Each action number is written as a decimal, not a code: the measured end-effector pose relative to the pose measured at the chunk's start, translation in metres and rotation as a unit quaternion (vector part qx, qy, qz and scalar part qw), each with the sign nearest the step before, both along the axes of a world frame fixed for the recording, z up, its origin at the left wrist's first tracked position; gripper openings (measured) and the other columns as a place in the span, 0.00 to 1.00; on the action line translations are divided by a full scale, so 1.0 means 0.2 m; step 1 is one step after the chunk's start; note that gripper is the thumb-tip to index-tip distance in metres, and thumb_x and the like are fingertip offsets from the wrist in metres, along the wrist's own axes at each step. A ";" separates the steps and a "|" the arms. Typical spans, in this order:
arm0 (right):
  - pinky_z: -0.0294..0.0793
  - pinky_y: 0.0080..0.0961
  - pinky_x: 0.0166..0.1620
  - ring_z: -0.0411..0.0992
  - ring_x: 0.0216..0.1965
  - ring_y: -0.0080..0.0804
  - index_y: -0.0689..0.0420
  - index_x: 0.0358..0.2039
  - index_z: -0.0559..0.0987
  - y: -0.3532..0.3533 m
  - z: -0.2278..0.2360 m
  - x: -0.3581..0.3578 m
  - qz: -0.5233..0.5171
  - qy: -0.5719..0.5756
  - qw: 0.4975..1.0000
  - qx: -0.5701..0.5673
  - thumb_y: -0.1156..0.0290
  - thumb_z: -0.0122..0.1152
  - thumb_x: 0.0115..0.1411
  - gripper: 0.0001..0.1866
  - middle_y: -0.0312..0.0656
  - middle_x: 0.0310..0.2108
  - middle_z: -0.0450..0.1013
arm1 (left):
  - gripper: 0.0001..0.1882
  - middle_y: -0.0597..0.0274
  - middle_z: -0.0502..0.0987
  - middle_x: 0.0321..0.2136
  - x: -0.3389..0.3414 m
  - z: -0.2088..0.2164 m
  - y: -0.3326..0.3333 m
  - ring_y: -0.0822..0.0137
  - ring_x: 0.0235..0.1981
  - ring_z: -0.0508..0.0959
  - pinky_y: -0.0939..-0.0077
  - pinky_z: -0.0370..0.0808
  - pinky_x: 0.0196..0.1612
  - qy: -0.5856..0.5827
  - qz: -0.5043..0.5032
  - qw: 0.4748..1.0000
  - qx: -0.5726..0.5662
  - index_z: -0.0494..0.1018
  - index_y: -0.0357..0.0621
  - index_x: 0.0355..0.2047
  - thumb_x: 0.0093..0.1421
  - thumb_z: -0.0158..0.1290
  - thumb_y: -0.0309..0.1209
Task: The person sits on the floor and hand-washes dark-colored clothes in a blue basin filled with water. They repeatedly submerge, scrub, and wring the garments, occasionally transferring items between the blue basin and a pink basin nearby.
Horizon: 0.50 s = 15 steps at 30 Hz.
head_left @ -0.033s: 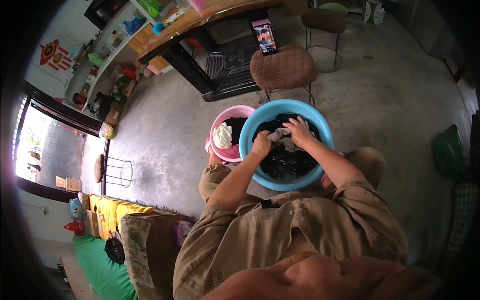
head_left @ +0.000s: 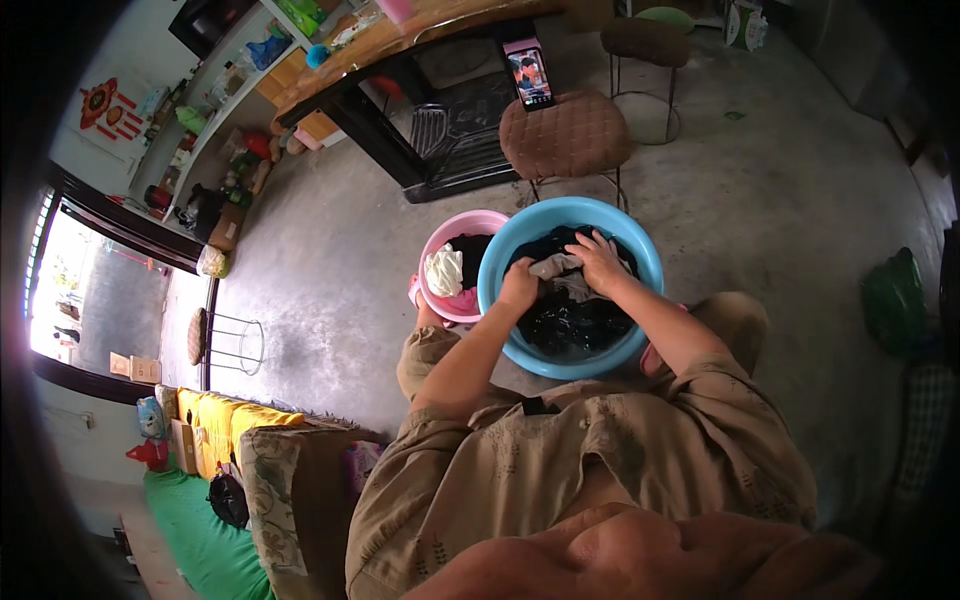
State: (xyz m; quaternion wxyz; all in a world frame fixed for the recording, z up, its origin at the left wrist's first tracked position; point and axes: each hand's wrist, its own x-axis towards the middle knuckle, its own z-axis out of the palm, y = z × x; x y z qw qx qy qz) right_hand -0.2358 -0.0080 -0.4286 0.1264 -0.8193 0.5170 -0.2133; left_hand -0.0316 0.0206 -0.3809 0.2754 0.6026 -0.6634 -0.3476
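A grey cloth (head_left: 560, 268) is gripped by both closed hands, left hand (head_left: 520, 285) and right hand (head_left: 598, 262), inside the blue basin (head_left: 570, 215) (a pink basin (head_left: 470, 222) is touching it).

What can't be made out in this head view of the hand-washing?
- Head view: left hand and right hand cover much of the grey cloth.
- Dark laundry hides the blue basin's bottom.
- Phone screen on the brown stool: too small.
- Pink basin: partly behind the blue one.

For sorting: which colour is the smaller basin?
Pink basin, beside the blue basin; head view shows it.
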 end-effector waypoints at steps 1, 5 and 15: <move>0.46 0.57 0.59 0.57 0.57 0.48 0.44 0.52 0.69 0.01 0.04 0.02 0.025 -0.003 0.999 0.032 0.72 0.50 0.53 0.23 0.41 0.54 0.62 | 0.18 0.38 0.75 0.37 0.07 -0.03 -0.01 0.44 0.44 0.73 0.61 0.69 0.47 -0.038 0.050 0.998 -0.029 0.70 0.33 0.42 0.52 0.39 0.21; 0.50 0.56 0.58 0.60 0.54 0.46 0.51 0.58 0.60 0.18 0.34 -0.04 0.118 0.076 0.978 0.156 0.64 0.53 0.52 0.31 0.48 0.47 0.67 | 0.17 0.43 0.75 0.38 0.14 0.14 0.00 0.51 0.41 0.76 0.65 0.70 0.45 0.079 0.080 0.994 -0.013 0.69 0.33 0.44 0.55 0.39 0.24; 0.68 0.44 0.43 0.69 0.42 0.52 0.59 0.47 0.70 0.14 0.29 -0.07 -0.021 0.053 0.992 0.110 0.74 0.53 0.48 0.22 0.51 0.36 0.72 | 0.14 0.53 0.74 0.29 0.00 0.56 0.10 0.60 0.29 0.74 0.67 0.73 0.31 0.320 0.105 0.931 0.140 0.69 0.36 0.41 0.55 0.43 0.24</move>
